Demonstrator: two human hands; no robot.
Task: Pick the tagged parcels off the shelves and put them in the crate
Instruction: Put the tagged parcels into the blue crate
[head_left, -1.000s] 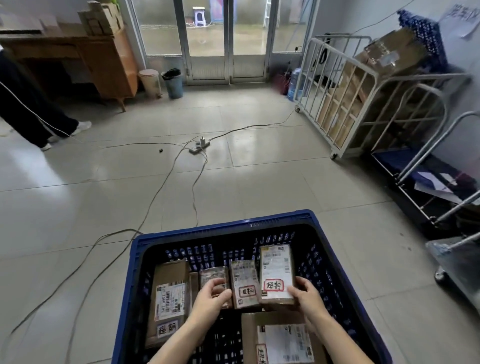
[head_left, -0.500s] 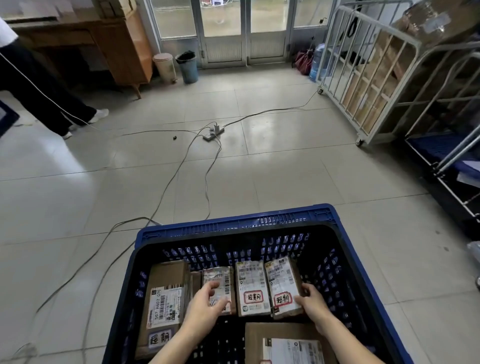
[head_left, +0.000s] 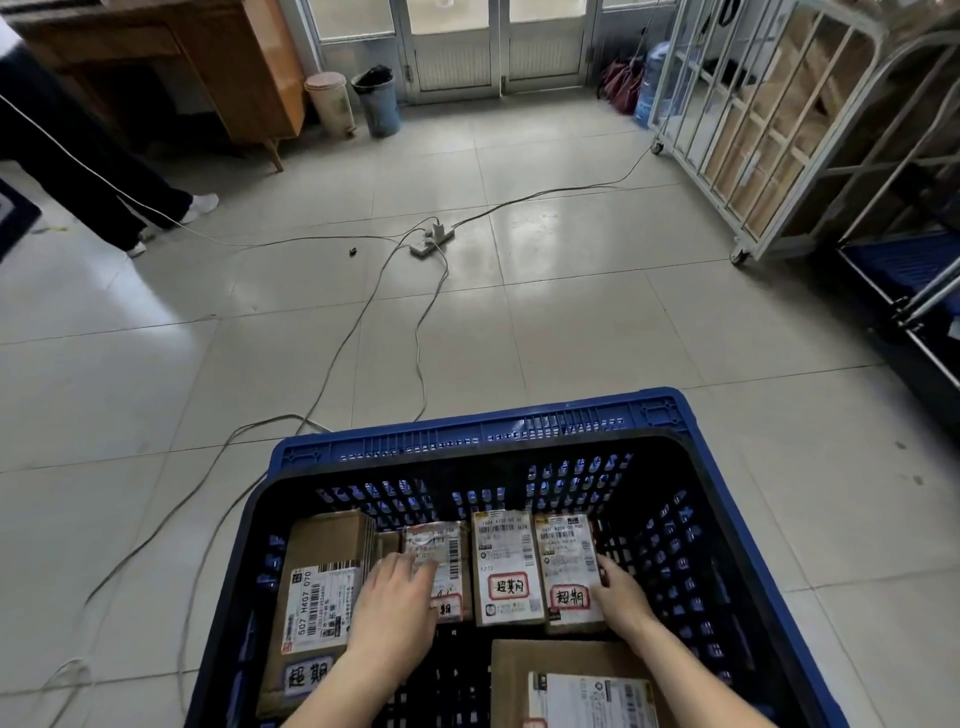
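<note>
A blue crate (head_left: 483, 431) stands on the tiled floor right below me. Three small tagged parcels lie side by side on its floor. My left hand (head_left: 395, 608) rests flat on the left small parcel (head_left: 441, 545), with the fingers fairly straight. The middle parcel (head_left: 506, 566) lies untouched between the two others. My right hand (head_left: 621, 597) presses against the right edge of the right parcel (head_left: 569, 561). A tall brown box (head_left: 322, 587) with a tag lies along the crate's left wall. Another brown box (head_left: 571, 675) lies at the near edge.
Cables and a power strip (head_left: 431, 241) run across the floor beyond the crate. A white wheeled cage trolley (head_left: 748, 130) with cardboard stands at the right. A wooden desk (head_left: 171, 62), two bins (head_left: 376, 101) and a person's legs (head_left: 93, 171) are at the back left.
The three small parcels went from tilted upright to lying flat in a row on the crate floor. Both hands sank with them, and my view dropped lower.
</note>
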